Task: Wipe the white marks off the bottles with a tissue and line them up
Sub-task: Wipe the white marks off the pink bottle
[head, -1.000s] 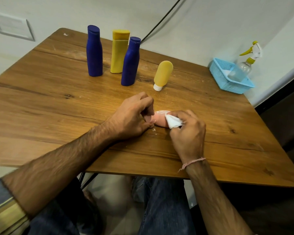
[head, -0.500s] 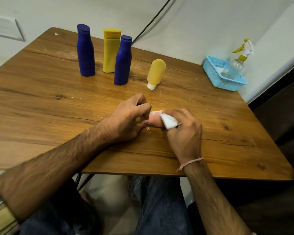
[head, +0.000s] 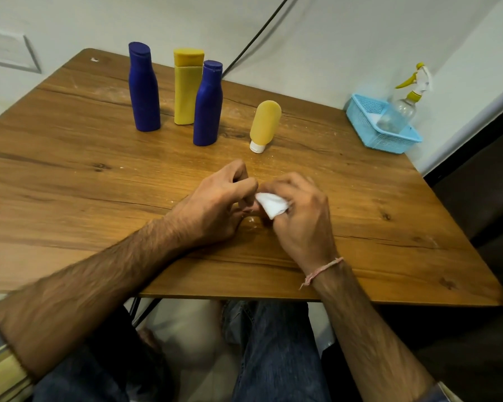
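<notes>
At the table's (head: 70, 181) near middle the left hand (head: 215, 207) curls round a pinkish bottle (head: 251, 210), nearly all hidden; the right hand (head: 301, 219) pinches a white tissue (head: 272, 205) against it. Behind stand the left blue bottle (head: 143, 88), a yellow bottle (head: 186, 91), the right blue bottle (head: 208, 105) and a yellow tube (head: 264, 123) on its cap.

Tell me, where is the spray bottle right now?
In the head view, the spray bottle leans inside the light blue basket at the far right corner of the table, by the wall, right of the small yellow bottle.
</notes>
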`<state>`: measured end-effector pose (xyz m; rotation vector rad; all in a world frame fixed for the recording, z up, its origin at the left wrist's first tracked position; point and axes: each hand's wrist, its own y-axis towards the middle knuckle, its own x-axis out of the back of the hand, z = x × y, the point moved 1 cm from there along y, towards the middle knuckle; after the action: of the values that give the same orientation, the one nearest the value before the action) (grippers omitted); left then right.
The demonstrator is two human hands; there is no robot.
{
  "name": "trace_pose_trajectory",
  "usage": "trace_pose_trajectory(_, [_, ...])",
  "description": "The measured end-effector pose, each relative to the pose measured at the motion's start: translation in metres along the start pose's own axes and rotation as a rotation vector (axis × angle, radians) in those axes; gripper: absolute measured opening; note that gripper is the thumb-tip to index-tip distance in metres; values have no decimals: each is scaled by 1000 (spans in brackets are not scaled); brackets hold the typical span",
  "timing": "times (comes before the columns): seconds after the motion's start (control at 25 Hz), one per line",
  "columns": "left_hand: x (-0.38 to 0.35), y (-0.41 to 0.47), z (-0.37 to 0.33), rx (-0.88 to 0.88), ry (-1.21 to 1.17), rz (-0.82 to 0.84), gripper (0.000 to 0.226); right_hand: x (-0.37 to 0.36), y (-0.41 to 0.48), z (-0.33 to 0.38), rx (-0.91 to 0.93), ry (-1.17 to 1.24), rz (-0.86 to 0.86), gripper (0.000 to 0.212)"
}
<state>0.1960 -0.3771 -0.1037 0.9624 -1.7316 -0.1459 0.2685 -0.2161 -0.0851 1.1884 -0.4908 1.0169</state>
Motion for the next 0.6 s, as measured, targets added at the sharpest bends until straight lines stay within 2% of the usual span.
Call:
trace_pose_trajectory(0.08, [0,0,0,-3,-4,-10,31,5,4,-10,-5,0,40,29])
trace_pose_trajectory(0.2, [-3,1,0,7,37,-23,39,13,14,-40,-195,-125,-26,48])
trace_pose_trajectory(0.32, [-4,0,3,5,-3,-43,43,11,5,-21,-49,-4,70,47])
trace_pose_trajectory(0.4, [-1,0,7,24,-56,-93,40,19,6,-22,-90,111,15,45])
trace_pose_trajectory(0.48, [3,-1,11,191,-271,-167,39,30,13,-39,-307,277,-158,44])
trace_pose_trajectory(0.6, [10,1,14,613,-912,-207,34,33,16,-48,-524,584,-340,28])
